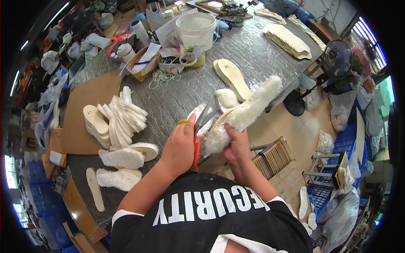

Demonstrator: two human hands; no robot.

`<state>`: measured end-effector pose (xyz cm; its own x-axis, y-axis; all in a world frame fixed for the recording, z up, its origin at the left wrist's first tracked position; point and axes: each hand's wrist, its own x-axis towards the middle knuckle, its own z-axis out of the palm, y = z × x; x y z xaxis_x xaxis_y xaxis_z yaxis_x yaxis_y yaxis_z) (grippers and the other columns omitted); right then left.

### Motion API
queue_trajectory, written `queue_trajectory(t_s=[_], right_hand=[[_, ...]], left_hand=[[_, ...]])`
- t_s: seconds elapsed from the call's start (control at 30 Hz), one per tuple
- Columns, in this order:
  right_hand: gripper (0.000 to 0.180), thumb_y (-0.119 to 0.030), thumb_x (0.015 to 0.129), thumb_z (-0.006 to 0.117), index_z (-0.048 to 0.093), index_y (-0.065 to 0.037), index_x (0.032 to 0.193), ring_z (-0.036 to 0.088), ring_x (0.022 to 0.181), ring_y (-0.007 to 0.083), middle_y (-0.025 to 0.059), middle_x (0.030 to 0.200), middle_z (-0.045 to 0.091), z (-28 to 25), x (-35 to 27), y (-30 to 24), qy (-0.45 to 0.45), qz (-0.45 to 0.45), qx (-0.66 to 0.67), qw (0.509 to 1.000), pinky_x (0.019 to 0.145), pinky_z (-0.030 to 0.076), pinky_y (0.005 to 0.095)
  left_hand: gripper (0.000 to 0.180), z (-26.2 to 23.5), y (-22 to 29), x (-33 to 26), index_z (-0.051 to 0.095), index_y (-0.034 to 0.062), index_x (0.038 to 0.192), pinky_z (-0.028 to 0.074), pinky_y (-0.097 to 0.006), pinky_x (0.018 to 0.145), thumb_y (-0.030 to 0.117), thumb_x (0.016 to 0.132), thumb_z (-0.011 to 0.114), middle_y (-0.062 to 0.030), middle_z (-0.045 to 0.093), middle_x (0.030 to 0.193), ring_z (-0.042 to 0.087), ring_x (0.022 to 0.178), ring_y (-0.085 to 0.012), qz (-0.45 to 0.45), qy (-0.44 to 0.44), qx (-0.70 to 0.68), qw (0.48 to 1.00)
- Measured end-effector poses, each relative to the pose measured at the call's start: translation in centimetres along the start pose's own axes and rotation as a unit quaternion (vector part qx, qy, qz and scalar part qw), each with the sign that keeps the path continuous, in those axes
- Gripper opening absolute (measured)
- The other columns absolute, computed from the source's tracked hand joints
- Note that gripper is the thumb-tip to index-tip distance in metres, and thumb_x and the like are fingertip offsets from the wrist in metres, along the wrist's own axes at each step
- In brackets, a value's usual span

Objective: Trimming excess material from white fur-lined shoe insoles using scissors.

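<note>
My left hand point(180, 145) is closed around scissors point(195, 157) with red and yellow handles. Their blades stand apart, pointing up and away beside a white fleecy piece on the table. My right hand point(237, 145) grips a fluffy white insole point(258, 102) near its lower end, its length slanting up to the right above the table edge. Just beyond it lie a stack of beige insoles point(233, 76) and a small fleecy piece point(226, 99). Left of my left hand, more fleecy insoles point(121, 158) rest in front of a fanned pile of fleece insoles point(126, 116).
A white bucket point(195, 30) stands at the back, near a cardboard box point(143, 63) and loose elastic bands point(162, 80). Another insole stack point(287, 40) lies at the far right of the grey table. A black fan point(338, 59) and blue crates point(327, 196) stand to the right.
</note>
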<state>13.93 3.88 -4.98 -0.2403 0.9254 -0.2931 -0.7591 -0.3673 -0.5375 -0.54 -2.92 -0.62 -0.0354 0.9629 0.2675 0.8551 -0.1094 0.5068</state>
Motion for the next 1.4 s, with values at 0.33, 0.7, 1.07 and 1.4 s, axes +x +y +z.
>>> queue_trajectory(t_s=[0.33,0.7,1.07,1.4], right_hand=[[0.058,0.015,0.072,0.059,0.039,-0.007,0.122,0.054,0.102,0.0226,0.0083,0.111,0.052,0.6,-0.3,-0.5,-0.023,-0.016,0.0,1.0,0.088,0.047,0.0379],[0.06,0.014,0.072,0.06,0.037,-0.006,0.123,0.054,0.103,0.0238,0.0094,0.112,0.051,-0.3,-0.2,-0.8,-0.052,-0.014,-0.026,0.998,0.089,0.047,0.038],[0.061,0.014,0.071,0.061,0.037,-0.006,0.123,0.053,0.105,0.0244,0.0099,0.113,0.051,-0.3,-0.1,-1.1,-0.058,0.009,-0.025,0.998,0.09,0.046,0.0392],[0.059,0.015,0.071,0.06,0.038,-0.006,0.122,0.054,0.103,0.0232,0.0096,0.112,0.051,-0.3,-0.4,-1.0,-0.053,-0.006,-0.041,0.998,0.088,0.047,0.0367]], left_hand=[[0.048,-0.1,-1.3,-1.2,0.042,-0.0078,0.125,0.045,-0.036,0.068,0.012,0.082,0.05,-0.0124,0.052,0.081,0.052,0.075,-0.0252,0.098,-0.026,0.217,0.971],[0.046,-1.0,-0.7,-1.1,0.044,-0.0086,0.123,0.047,-0.034,0.068,0.014,0.083,0.05,-0.0141,0.057,0.084,0.057,0.078,-0.0258,0.102,-0.078,0.202,0.971],[0.045,-0.7,-0.3,-1.2,0.04,-0.0109,0.124,0.05,-0.035,0.062,0.011,0.085,0.048,-0.0177,0.057,0.083,0.059,0.074,-0.0279,0.073,-0.118,0.185,0.973],[0.047,-0.2,-0.4,-1.0,0.04,-0.0136,0.123,0.051,-0.034,0.058,0.014,0.086,0.049,-0.0164,0.057,0.077,0.059,0.066,-0.0255,0.1,-0.073,0.203,0.971]])
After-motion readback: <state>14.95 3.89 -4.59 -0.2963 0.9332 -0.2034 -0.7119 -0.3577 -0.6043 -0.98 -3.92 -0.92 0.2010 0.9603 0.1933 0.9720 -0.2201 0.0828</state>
